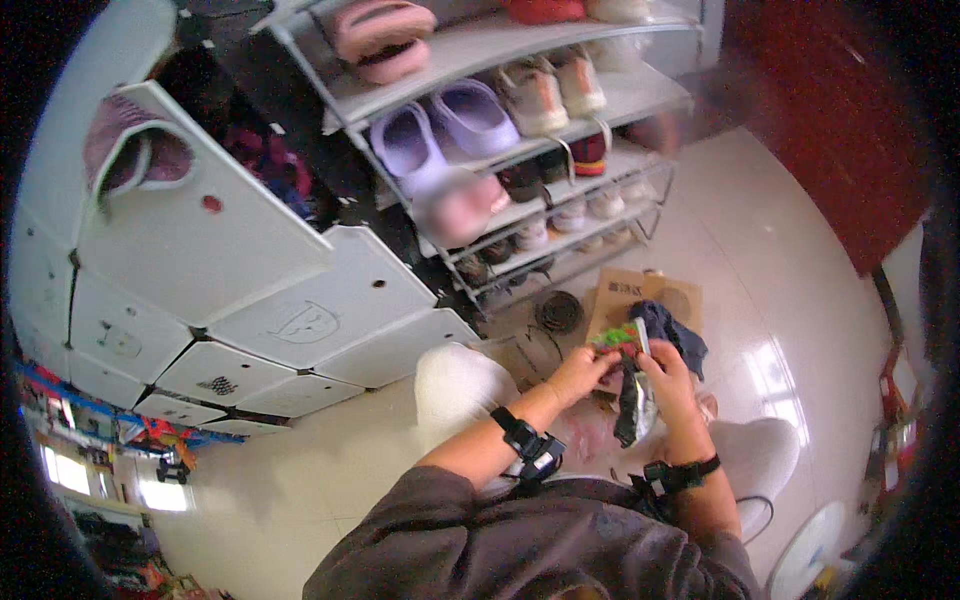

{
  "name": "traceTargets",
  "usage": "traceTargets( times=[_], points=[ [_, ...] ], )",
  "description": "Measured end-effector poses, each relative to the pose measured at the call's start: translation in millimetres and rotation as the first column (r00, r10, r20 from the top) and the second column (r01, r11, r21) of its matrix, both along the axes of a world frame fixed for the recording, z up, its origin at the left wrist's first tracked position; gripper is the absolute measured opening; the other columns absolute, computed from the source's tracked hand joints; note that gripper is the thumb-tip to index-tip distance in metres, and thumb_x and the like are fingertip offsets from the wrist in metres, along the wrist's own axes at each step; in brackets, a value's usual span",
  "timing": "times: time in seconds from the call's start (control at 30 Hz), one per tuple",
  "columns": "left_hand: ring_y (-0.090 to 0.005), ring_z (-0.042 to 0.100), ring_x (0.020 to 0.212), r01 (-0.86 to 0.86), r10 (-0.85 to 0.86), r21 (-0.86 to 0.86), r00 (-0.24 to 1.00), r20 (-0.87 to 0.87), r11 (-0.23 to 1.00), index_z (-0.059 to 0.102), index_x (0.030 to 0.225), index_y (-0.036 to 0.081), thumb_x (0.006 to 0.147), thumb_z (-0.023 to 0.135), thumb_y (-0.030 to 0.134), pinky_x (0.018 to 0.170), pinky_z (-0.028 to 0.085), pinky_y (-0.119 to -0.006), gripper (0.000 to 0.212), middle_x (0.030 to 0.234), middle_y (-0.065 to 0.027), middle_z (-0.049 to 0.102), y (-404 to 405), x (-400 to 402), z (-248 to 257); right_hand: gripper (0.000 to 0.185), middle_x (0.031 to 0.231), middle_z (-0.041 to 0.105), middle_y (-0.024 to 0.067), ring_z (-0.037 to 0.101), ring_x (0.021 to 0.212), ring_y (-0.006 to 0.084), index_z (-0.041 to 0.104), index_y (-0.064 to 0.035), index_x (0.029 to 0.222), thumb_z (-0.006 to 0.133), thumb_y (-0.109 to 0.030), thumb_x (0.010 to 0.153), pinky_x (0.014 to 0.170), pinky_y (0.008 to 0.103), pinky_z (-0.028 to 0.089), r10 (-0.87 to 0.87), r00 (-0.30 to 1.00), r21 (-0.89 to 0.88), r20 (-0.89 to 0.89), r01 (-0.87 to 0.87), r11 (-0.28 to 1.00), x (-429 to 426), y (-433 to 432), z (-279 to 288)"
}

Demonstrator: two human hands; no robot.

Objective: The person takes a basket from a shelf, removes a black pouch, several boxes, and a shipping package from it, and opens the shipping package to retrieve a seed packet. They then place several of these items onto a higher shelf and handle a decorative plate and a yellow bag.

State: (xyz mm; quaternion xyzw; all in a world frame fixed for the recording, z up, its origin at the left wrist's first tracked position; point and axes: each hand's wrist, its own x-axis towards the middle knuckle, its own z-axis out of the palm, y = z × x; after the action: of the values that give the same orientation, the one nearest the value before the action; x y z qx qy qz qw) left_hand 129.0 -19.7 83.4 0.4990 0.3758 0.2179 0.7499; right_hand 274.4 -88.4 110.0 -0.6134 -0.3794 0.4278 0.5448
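Note:
My left hand (581,373) and my right hand (673,379) meet in front of me over the floor. Between their fingers is a small green and red printed item (619,336) with a pale edge, perhaps a packet. Just below it hangs a dark and silvery strip (634,411); whether it joins the printed item, I cannot tell. Behind my right hand, a dark blue cloth (671,334) lies over a cardboard box (611,289) bearing print. My fingertips partly cover the printed item.
A metal shoe rack (450,259) with several pairs of shoes stands ahead. To the left are white cube cabinets (262,315), one panel swung out near a pink sneaker (142,154). A round black object (559,311) lies on the tiled floor (731,217).

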Motion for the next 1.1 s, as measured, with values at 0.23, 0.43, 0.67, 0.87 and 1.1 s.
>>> traceTargets(
  times=[0.23,0.43,0.67,0.87,1.1],
  points=[
    [-0.0093,0.049,0.059,-0.058,0.055,0.147,0.998,0.029,0.987,0.055,0.077,0.003,0.076,0.053,0.013,0.055,0.041,-0.022,0.01,0.07,-0.0012,0.056,4,0,43,0.014,0.068,0.051,-0.0007,0.044,0.064,0.0073,0.054,-0.0006,0.076,0.053,-0.015,0.076,0.058,0.0204,0.037,-0.079,0.992,-0.019,0.094,0.081,0.997,12,12,24],
    [-0.0069,0.049,0.056,-0.234,0.211,0.118,0.962,0.175,0.965,0.057,0.077,0.002,0.077,0.053,0.011,0.051,0.039,-0.019,0.01,0.067,-0.001,0.056,12,-9,83,0.015,0.083,0.055,0.002,0.049,0.077,0.008,0.054,0.0001,0.088,0.051,-0.011,0.079,0.069,0.0204,0.039,0.085,0.976,0.016,-0.199,-0.084,0.996,6,21,54],
    [-0.023,0.045,0.092,-0.333,0.496,0.911,0.849,0.179,0.242,0.047,0.099,0.0,0.068,0.057,0.005,0.076,0.039,-0.03,0.032,0.102,-0.0116,0.046,18,-39,123,0.012,0.073,0.054,-0.0025,0.045,0.063,0.0035,0.056,-0.0025,0.083,0.053,-0.013,0.078,0.056,0.0166,0.036,0.091,0.96,0.14,-0.266,-0.055,0.989,3,22,70],
    [-0.0372,0.015,0.119,-0.108,0.751,0.894,0.504,0.427,-0.435,0.016,0.121,-0.008,0.072,0.054,0.012,0.097,0.011,-0.042,0.065,0.126,-0.0278,0.014,37,-105,190,0.013,0.072,0.053,-0.0027,0.045,0.063,0.0035,0.056,-0.0015,0.083,0.053,-0.013,0.078,0.056,0.0166,0.036,0.077,0.927,0.106,-0.366,-0.041,0.994,5,22,87],
    [-0.0398,0.013,0.118,-0.03,0.873,0.969,0.428,0.236,-0.247,0.021,0.121,-0.006,0.073,0.056,0.023,0.097,0.013,-0.041,0.066,0.125,-0.0308,0.014,92,-147,202,0.016,0.076,0.054,-0.0009,0.047,0.067,0.0052,0.056,0.0001,0.087,0.052,-0.013,0.078,0.06,0.0175,0.037,0.02,0.958,0.106,-0.285,0.01,0.994,6,25,89]
  ],
)
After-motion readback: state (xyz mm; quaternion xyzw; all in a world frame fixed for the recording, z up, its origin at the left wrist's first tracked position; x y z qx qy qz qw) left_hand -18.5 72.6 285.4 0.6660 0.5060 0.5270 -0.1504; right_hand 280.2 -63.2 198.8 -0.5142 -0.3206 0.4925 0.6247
